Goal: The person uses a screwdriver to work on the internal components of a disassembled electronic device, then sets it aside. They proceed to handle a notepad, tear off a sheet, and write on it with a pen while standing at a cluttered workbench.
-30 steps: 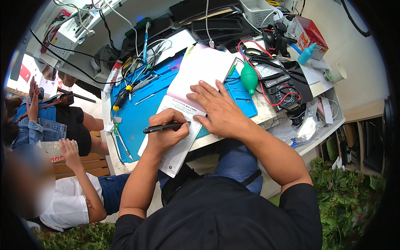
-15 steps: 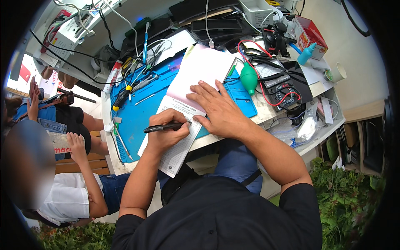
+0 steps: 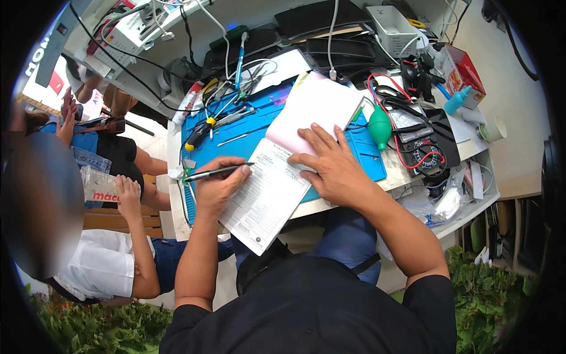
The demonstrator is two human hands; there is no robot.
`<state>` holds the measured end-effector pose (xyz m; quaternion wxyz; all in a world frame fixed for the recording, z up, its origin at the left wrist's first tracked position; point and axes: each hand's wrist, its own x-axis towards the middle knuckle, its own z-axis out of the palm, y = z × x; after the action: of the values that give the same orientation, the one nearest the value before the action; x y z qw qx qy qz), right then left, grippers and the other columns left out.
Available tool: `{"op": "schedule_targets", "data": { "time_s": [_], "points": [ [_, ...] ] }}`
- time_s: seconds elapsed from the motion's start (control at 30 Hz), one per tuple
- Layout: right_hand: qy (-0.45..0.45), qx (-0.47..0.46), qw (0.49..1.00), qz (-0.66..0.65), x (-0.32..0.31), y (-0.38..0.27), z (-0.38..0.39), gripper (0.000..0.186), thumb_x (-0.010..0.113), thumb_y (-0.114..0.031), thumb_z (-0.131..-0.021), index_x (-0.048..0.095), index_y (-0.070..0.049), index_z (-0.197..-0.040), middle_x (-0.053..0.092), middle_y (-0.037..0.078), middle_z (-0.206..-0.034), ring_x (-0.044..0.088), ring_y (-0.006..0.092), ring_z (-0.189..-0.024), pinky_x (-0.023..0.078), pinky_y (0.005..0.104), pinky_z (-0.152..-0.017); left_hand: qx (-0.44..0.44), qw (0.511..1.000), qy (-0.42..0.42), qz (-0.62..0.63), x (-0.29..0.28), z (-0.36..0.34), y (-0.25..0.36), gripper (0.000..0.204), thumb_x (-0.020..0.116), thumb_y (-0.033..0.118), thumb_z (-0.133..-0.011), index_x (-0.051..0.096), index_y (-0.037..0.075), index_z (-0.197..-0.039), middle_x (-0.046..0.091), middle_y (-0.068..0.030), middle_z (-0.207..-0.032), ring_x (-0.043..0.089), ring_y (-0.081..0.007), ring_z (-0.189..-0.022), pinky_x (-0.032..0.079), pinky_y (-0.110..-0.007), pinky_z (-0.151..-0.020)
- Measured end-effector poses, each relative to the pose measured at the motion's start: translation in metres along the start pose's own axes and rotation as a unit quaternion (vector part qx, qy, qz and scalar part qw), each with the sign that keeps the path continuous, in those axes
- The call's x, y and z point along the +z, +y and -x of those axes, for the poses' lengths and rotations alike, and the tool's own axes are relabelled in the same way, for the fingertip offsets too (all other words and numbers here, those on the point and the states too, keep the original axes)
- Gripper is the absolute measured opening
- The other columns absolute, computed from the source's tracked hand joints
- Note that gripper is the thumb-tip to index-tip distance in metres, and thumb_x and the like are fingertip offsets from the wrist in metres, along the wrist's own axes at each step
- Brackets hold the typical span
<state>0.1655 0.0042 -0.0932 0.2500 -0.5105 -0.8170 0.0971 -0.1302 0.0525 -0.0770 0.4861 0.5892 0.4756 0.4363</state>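
My left hand point(image 3: 217, 187) pinches a black pen point(image 3: 207, 174), its tip at the upper left part of a printed form pad point(image 3: 259, 209). The pad lies open over the front edge of the desk, its lower end jutting out toward me. Its pinkish and white upper sheets point(image 3: 312, 103) are folded back onto a blue work mat point(image 3: 224, 144). With fingers spread, my right hand point(image 3: 333, 168) lies flat across the fold and holds nothing. Beside the mat's right end are a green rubber bulb blower point(image 3: 380, 127) and a multimeter point(image 3: 423, 152) with red leads.
A screwdriver point(image 3: 200, 134), tweezers and cables lie on the mat's left. At right stand a light-blue bottle point(image 3: 457, 100), a red box point(image 3: 466, 74) and a cup point(image 3: 495, 128). Two people are at the left, one in a white shirt point(image 3: 109, 262) holding a clear pouch point(image 3: 99, 186).
My left hand has drawn the pen leftward off the middle of the form, uncovering more print. My right hand stays spread on the pad. The whole view has shifted slightly.
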Motion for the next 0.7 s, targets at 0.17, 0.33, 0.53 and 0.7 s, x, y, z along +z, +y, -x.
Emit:
{"op": "schedule_targets", "data": {
  "time_s": [0.17,0.33,0.53,0.7],
  "points": [
    [-0.009,-0.002,1.000,0.006,-0.004,-0.003,-0.001,0.044,0.075,-0.023,-0.098,0.070,-0.030,-0.141,0.046,0.014,-0.166,0.032,0.0416,-0.161,0.018,0.0682,-0.130,0.017,0.996,0.003,-0.092,-0.012,0.003,-0.012,0.016,0.085,0.003,-0.090,0.075,-0.004,-0.099,0.077,-0.0092,-0.089,0.072,-0.0120,-0.076,0.059,-0.025,-0.070],
    [-0.001,-0.013,1.000,0.009,-0.006,-0.009,-0.002,0.044,0.072,-0.017,-0.096,0.072,-0.024,-0.139,0.045,0.014,-0.166,0.028,0.0419,-0.163,0.018,0.0732,-0.129,0.058,0.989,0.008,-0.133,-0.016,0.004,-0.024,0.012,0.080,-0.003,-0.090,0.070,-0.003,-0.098,0.075,-0.0089,-0.088,0.073,-0.0135,-0.073,0.060,-0.027,-0.070],
    [-0.014,-0.068,0.994,0.078,-0.005,-0.019,-0.008,0.045,0.066,-0.009,-0.091,0.072,-0.010,-0.136,0.051,0.010,-0.164,0.023,0.0336,-0.167,0.012,0.0741,-0.130,0.052,0.994,0.010,-0.096,-0.014,0.004,-0.019,0.014,0.085,0.004,-0.086,0.076,0.000,-0.096,0.076,-0.0038,-0.087,0.067,-0.0077,-0.076,0.055,-0.024,-0.069],
    [-0.044,-0.084,0.992,0.083,0.001,-0.016,-0.008,0.050,0.066,-0.009,-0.091,0.069,-0.009,-0.140,0.054,0.008,-0.162,0.022,0.0301,-0.168,0.009,0.0744,-0.131,0.076,0.983,-0.016,-0.164,-0.021,0.002,-0.022,0.012,0.080,-0.002,-0.090,0.074,-0.002,-0.100,0.076,-0.0075,-0.092,0.072,-0.0105,-0.079,0.059,-0.024,-0.075]
  ]
}}
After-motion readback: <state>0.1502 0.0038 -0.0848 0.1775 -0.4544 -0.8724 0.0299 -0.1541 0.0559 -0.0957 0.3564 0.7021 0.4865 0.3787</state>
